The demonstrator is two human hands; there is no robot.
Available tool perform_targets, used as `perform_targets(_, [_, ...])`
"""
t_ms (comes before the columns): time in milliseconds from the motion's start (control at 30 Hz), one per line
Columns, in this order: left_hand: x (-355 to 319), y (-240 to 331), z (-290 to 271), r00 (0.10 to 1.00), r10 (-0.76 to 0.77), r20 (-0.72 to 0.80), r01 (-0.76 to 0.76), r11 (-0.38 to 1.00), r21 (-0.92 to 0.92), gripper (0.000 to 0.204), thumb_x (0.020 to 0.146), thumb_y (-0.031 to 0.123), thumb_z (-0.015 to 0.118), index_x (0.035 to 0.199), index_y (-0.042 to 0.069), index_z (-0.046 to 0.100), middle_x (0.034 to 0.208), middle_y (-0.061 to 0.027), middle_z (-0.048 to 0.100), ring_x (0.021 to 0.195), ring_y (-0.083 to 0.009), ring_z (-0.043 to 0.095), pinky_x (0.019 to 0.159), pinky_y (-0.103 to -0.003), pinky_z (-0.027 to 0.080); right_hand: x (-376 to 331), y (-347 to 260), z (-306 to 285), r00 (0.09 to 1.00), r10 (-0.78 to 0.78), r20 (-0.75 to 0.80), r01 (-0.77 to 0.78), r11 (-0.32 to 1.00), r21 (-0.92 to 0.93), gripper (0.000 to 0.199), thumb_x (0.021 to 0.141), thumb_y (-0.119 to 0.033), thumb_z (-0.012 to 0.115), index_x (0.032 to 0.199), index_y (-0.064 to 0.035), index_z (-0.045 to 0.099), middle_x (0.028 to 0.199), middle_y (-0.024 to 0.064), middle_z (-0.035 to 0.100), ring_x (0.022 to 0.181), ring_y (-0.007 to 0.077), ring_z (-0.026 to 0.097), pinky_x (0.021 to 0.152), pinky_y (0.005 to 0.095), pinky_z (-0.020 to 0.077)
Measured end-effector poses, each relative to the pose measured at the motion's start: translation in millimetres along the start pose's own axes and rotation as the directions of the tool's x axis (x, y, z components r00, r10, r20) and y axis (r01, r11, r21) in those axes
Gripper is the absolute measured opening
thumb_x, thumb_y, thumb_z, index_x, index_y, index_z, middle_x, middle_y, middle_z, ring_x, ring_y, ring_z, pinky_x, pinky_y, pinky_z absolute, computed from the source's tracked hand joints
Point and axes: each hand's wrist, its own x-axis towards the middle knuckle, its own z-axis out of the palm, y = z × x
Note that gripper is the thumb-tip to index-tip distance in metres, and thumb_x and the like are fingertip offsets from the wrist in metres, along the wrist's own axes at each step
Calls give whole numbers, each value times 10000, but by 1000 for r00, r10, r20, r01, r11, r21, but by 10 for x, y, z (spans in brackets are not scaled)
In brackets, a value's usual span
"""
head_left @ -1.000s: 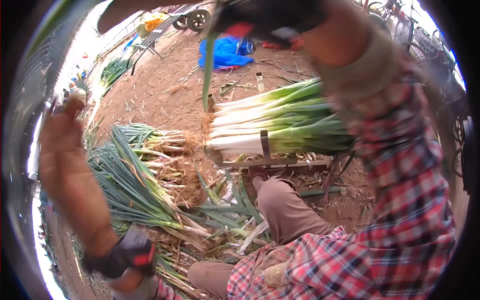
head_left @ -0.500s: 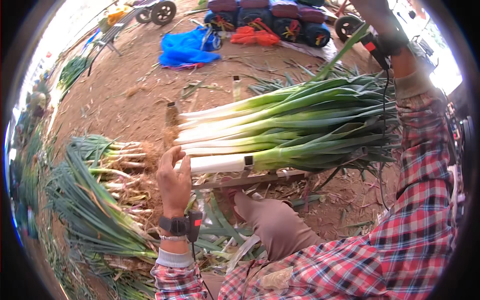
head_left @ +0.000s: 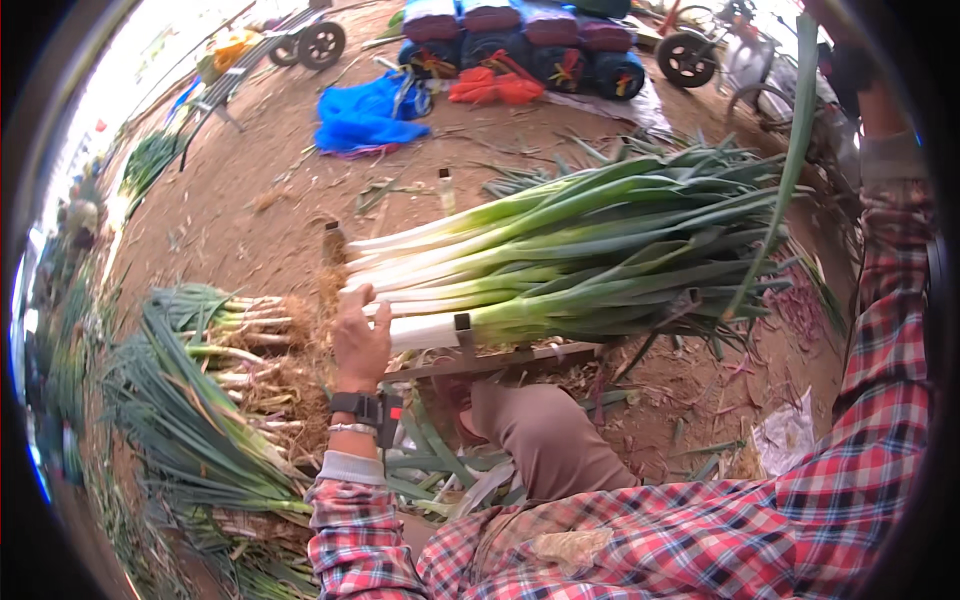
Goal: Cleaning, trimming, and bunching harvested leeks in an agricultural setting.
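Observation:
A thick bundle of long green onions [head_left: 560, 250] lies across a low frame [head_left: 500, 362] with short uprights, white stalks to the left and green leaves to the right. My left hand [head_left: 362, 340] curls its fingers and thumb about the white end of the nearest stalks, beside their roots. Raised at the upper right, my right hand [head_left: 838, 30] is dark and partly cut off by the picture's rim. One long green onion leaf [head_left: 798, 140] stretches from the bundle up to it and appears gripped there; the fingers themselves are hard to make out.
Untrimmed green onions [head_left: 200, 410] with roots are heaped at left. Blue cloth [head_left: 365, 112], an orange-red bag [head_left: 495, 85] and stacked wrapped bundles [head_left: 520, 45] lie beyond. Wheels [head_left: 686, 60] stand at far right. My bent knee [head_left: 540, 430] is close to the frame.
My right hand has moved right, toward the picture's edge, drawing the long leaf to the right with it. My left hand stays at the stalk ends while the view shifts slightly.

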Motion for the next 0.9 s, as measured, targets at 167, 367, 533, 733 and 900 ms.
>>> perform_targets(167, [-64, -261, 410, 1000, 9, -3, -9, 995, -98, 326, 868, 163, 645, 1137, -15, 598, 1055, -212, 648, 985, -371, 625, 865, -432, 493, 24, 1487, 1581, 948, -313, -57, 318, 937, 145, 226, 874, -258, 690, 1036, -117, 619, 805, 110, 609, 771, 208, 642, 724, 376, 535])
perform_targets(367, [-49, -656, 539, 999, 42, -27, -42, 999, -8, 371, 881, 190, 634, 1195, 3, 568, 1121, -192, 625, 1036, -372, 603, 893, -436, 492, -690, 206, 3108, 812, -268, 519, 147, 954, 262, 564, 775, -592, 687, 1050, -107, 599, 961, 125, 597, 984, 299, 596, 854, 449, 429])
perform_targets(533, [176, -779, 769, 992, -32, 123, 25, 998, 59, 467, 924, 276, 570, 1286, -13, 514, 1284, -213, 552, 1192, -354, 531, 1011, -410, 443, -861, 32, 3439, 642, -420, 642, 246, 905, 346, 639, 771, -624, 656, 1115, -87, 610, 994, 120, 601, 1016, 304, 580, 880, 437, 401])
perform_targets(733, [447, -827, 1232, 992, 112, 52, -116, 989, 92, 533, 933, 296, 555, 1360, -7, 453, 1385, -211, 477, 1289, -359, 445, 1082, -424, 360, -940, -184, 3639, 605, -328, 725, 197, 945, 262, 689, 817, -660, 574, 1163, -65, 595, 1088, 154, 606, 1087, 318, 573, 917, 462, 410])
perform_targets(900, [598, -848, 1393, 918, -91, 386, -21, 961, 276, 559, 964, 440, 458, 1423, 122, 432, 1484, -104, 408, 1398, -277, 328, 1127, -507, 261, -952, -238, 3655, 530, -322, 785, 202, 947, 252, 732, 858, -681, 499, 1249, -65, 565, 1166, 188, 596, 1162, 338, 539, 987, 501, 406])
